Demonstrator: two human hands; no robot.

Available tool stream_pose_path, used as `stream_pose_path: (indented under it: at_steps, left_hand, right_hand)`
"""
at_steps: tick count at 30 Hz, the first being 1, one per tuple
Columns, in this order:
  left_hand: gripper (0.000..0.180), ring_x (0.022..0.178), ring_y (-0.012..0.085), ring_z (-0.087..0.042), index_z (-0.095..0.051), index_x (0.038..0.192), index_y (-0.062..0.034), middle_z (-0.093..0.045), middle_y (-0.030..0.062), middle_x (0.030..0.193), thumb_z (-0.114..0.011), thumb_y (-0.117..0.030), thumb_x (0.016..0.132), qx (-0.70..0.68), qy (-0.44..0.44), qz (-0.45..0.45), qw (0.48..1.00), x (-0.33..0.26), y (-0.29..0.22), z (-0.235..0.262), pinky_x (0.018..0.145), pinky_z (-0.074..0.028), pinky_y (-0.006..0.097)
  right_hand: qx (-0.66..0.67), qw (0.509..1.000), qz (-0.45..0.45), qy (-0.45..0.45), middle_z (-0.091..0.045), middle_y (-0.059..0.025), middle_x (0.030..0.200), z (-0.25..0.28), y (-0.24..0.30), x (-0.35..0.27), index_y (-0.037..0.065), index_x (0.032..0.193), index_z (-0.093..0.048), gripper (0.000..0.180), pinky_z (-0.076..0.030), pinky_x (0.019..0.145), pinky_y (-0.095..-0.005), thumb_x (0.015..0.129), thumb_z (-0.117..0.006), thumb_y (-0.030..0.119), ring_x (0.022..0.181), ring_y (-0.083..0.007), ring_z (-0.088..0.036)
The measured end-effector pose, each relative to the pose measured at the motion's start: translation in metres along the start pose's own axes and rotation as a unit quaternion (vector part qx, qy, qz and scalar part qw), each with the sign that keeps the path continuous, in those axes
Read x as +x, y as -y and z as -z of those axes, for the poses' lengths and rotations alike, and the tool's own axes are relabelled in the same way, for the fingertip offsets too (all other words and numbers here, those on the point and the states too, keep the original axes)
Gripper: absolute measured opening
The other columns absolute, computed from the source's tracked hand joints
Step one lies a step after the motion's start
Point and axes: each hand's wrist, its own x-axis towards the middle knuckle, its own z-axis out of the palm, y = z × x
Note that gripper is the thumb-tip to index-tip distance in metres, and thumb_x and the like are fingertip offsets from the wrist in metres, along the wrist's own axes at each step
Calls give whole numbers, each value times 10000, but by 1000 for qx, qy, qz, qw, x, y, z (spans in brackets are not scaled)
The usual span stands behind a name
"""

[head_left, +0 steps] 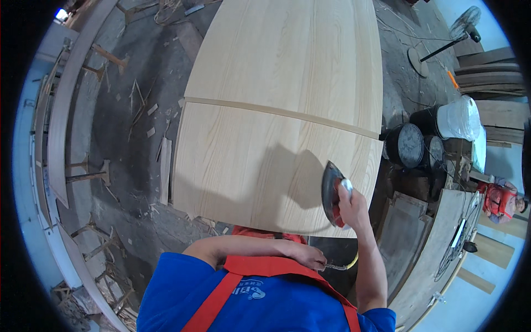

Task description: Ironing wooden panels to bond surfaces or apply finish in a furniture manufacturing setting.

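Note:
A large pale wooden panel [276, 110] with a thin strip [276, 112] lying across it fills the middle of the view. My right hand [349, 206] grips the handle of a flat iron [331, 191] tilted on its edge near the panel's near right corner. Below it, my left hand [307, 257] is closed around a cord [338, 266] in front of my chest, close to the panel's near edge. I wear a blue shirt with red apron straps.
Dark buckets [406, 145] and a white bucket [458, 117] stand right of the panel. A standing fan [463, 26] is far right. Long curved wooden boards [66, 110] and scrap strips lie on the dusty floor at left. Another person [500, 200] is at the right edge.

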Motion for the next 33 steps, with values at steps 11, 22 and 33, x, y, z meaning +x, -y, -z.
stream_pose_path:
  at_steps: [11,22,33]
  left_hand:
    - [269,1126,454,-676,-759,1149,-54,-726,247,1122,-640,-178,942,263,-169,74,947,29,-8,-38,990,-537,566]
    - [252,1176,443,-649,-728,1163,-46,-681,260,1181,-586,-112,965,242,-231,118,935,14,7,-37,1022,-531,523]
    - [305,1039,454,-719,-742,1171,-39,-750,276,1071,-578,-232,1001,122,-147,104,976,19,-19,-7,903,-548,550]
  right_hand:
    - [332,910,-132,-209,-479,24,662,42,-107,-168,90,925,-526,423,-397,408,-268,1158,-537,442,478,-70,-455]
    - [442,812,-181,-335,-506,14,728,46,-188,-251,100,966,-535,399,-413,435,-269,1136,-585,458,529,-85,-483]
    - [448,802,-192,-345,-529,17,730,57,-168,-255,103,996,-551,406,-423,439,-256,1126,-600,484,537,-79,-498]
